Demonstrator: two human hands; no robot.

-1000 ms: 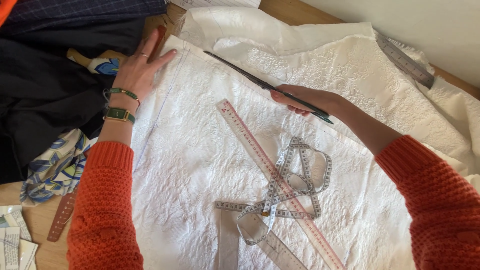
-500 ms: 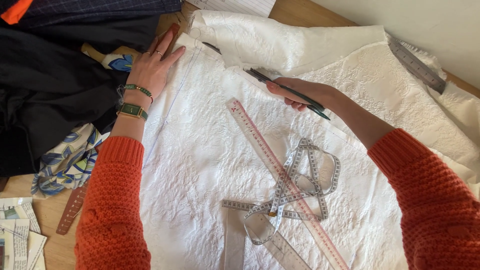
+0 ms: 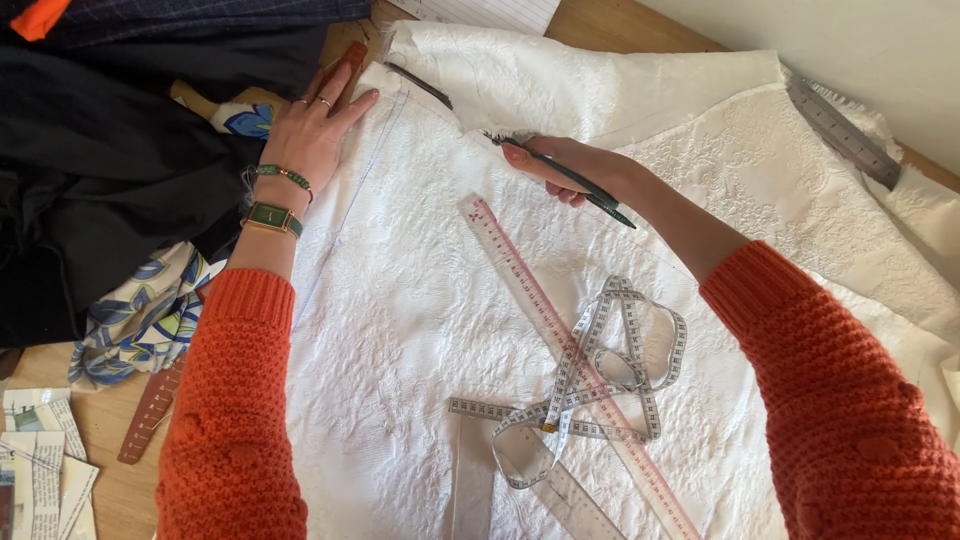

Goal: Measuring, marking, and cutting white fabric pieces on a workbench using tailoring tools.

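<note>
The left hand (image 3: pixel 318 122) lies flat and open on the edge of the white cloth (image 3: pixel 420 330) spread over the worktop (image 3: pixel 110 450), holding nothing, fingers beside the dark cloth (image 3: pixel 100 190). The right hand (image 3: pixel 560 168) has its grip closed on what look like scissors (image 3: pixel 575 180), their blades at the cloth's cut edge. A clear ruler (image 3: pixel 560 340) and a tape measure (image 3: pixel 600 370) lie on the cloth nearby.

Both arms wear chunky, loosely knitted orange-red sweater sleeves with ribbed cuffs. The left hand (image 3: pixel 318 130) carries thin rings on two fingers; its wrist bears a green beaded bracelet (image 3: pixel 281 175) and a small rectangular watch (image 3: pixel 268 215) with a green face and green strap. The right hand (image 3: pixel 575 170) is bare of jewellery.
</note>
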